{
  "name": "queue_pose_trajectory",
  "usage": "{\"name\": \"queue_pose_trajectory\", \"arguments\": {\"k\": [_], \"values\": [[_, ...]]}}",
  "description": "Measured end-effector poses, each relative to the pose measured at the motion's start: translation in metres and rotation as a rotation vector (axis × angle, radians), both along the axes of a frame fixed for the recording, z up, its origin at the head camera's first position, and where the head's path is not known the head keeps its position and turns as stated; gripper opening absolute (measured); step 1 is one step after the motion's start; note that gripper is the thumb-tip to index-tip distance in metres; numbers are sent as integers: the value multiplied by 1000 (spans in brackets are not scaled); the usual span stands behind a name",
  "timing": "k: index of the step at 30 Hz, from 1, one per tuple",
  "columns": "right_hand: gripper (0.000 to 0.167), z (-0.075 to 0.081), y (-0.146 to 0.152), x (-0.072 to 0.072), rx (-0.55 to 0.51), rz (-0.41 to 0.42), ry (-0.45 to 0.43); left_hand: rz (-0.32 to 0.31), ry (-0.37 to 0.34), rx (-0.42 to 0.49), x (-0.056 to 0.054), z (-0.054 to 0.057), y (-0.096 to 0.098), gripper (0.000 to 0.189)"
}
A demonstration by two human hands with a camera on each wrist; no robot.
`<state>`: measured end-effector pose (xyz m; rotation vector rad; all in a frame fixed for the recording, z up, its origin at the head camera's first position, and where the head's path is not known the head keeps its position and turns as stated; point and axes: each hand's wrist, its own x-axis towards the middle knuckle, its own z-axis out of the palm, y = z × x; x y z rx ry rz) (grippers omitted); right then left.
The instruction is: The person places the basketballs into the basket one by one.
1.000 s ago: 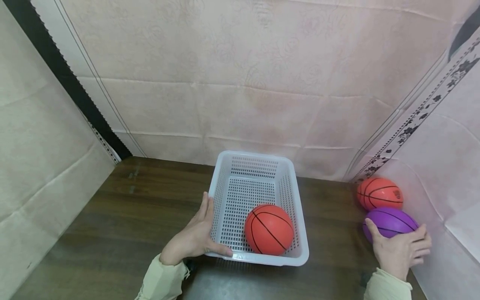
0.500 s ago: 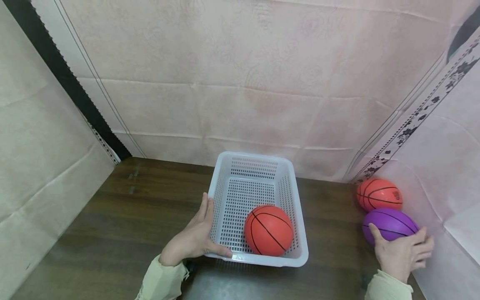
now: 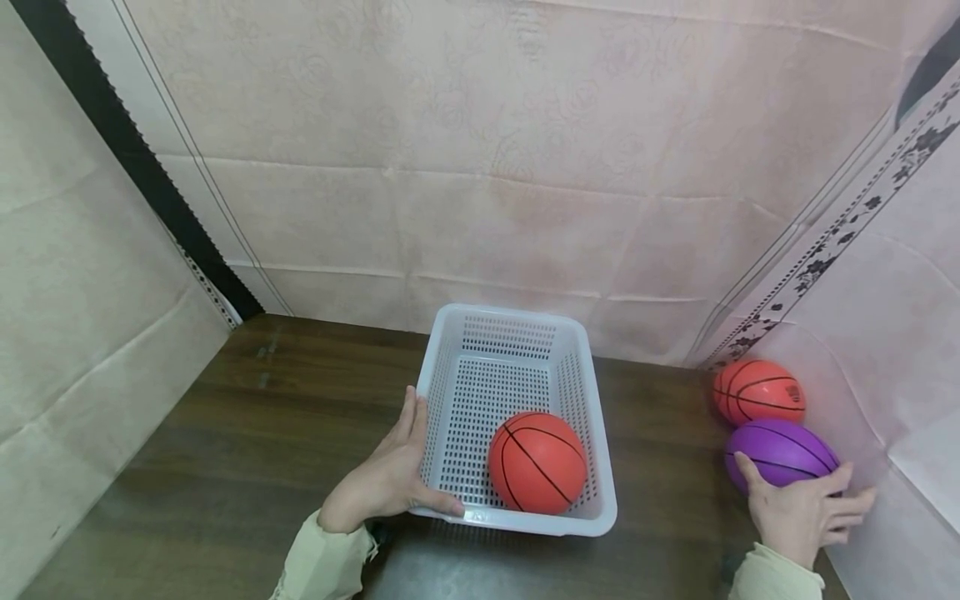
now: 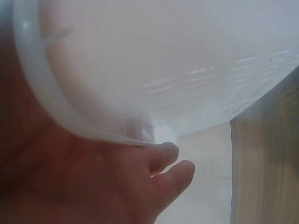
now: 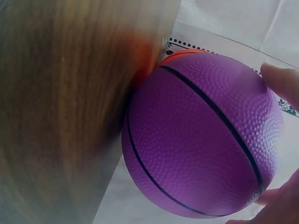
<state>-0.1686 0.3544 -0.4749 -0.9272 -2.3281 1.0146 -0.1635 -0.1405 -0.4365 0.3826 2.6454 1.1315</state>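
Observation:
My left hand (image 3: 382, 479) holds the near left corner of a white plastic basket (image 3: 611, 483), thumb over the front rim and fingers along its outer left side. The left wrist view shows fingertips (image 4: 180, 179) beside the basket's pale wall (image 4: 187, 56). Inside the basket sits an orange mini basketball (image 3: 537, 462). At the far right, my right hand (image 3: 806, 508) is spread behind a purple mini basketball (image 3: 780, 446). Its thumb and index finger touch opposite sides of that ball, as the right wrist view of the purple ball (image 5: 201, 135) shows; other fingers stand off it.
Another orange basketball (image 3: 759, 392) lies right behind the purple one, in the corner by the right cloth wall (image 3: 900, 350). A patterned cloth (image 3: 495, 208) hangs along the back of the dark wooden table (image 3: 300, 417). More cloth (image 3: 90, 292) encloses the left.
My right hand has drawn slightly back and to the right, its fingers spreading wider. The purple ball stays almost in place. My left hand and the basket have not moved.

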Motion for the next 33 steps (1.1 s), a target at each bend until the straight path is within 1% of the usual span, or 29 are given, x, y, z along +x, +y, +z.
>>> {"name": "queue_pose_trajectory", "arguments": {"k": [5,11,17,20,24,27,30,33], "values": [[131,-2,1,2,-19,18,-23,4,1,-6,1,-1,0,150],[133,-5,1,1,-22,36,-41,1,9,-6,1,-2,0,150],[132,-6,-1,-2,-22,1,4,-6,19,4,1,-2,0,150],[128,-8,-2,-2,-25,-23,33,-4,17,5,1,-2,0,150],[124,-7,-3,-3,-37,-34,53,0,12,-1,2,-2,0,150],[130,-6,-4,-4,-37,-9,41,-2,19,-5,2,-2,0,150],[136,-6,-5,-5,-14,10,20,-5,26,-2,1,-2,0,149],[137,-6,-6,-5,12,15,4,-6,26,-3,1,-2,-1,149]]}}
